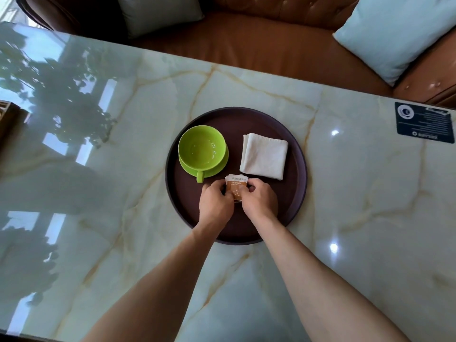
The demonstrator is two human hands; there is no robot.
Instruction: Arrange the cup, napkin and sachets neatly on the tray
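Observation:
A round dark brown tray (294,183) lies on the marble table. On its left half stands an empty green cup (201,149) on a green saucer (217,166), handle pointing toward me. A folded white napkin (264,156) lies on the tray's right half. Just below the cup and napkin, a small stack of orange-and-white sachets (236,185) sits near the tray's middle. My left hand (215,204) grips the stack's left side and my right hand (259,199) grips its right side. The stack's lower part is hidden by my fingers.
The glossy marble table (98,193) reflects windows and foliage. A dark blue card (424,122) lies flat at the far right. A brown leather sofa (259,45) with pale blue cushions (394,33) runs behind the table's far edge. A wooden object (7,119) shows at the left edge.

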